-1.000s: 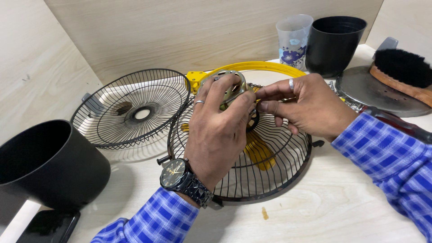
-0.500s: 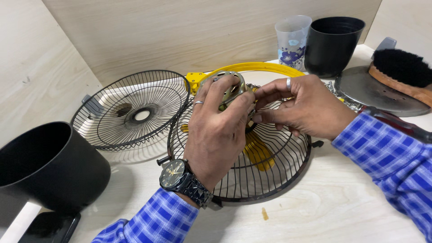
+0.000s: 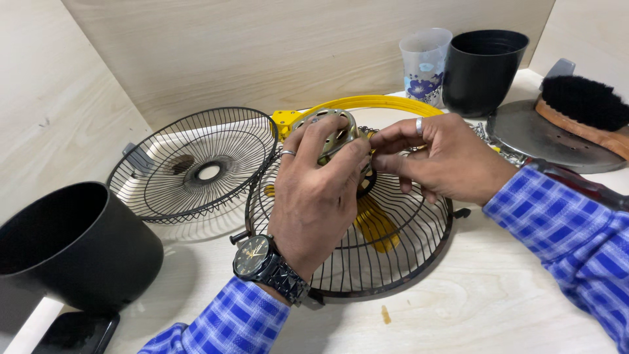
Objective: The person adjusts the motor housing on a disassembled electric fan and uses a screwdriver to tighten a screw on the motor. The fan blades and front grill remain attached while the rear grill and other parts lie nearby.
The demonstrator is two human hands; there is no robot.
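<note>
A black pot point(image 3: 72, 252) stood leftmost, beside a loose grille point(image 3: 196, 164). The left hand point(image 3: 318, 190) clasped the motor housing point(image 3: 334, 134) above the rear grille point(image 3: 393, 242); the right hand point(image 3: 439, 160) pinched its edge.

Colours and patterns, head view

Black wire fan guards point(image 3: 350, 242) centre and point(image 3: 196, 164) left; yellow ring point(image 3: 373, 103) upper centre; blue-white checked sleeves point(image 3: 563, 226); black pots point(image 3: 72, 255), point(image 3: 483, 69); floral clear cup point(image 3: 424, 62); pale wood table point(image 3: 498, 308).
</note>
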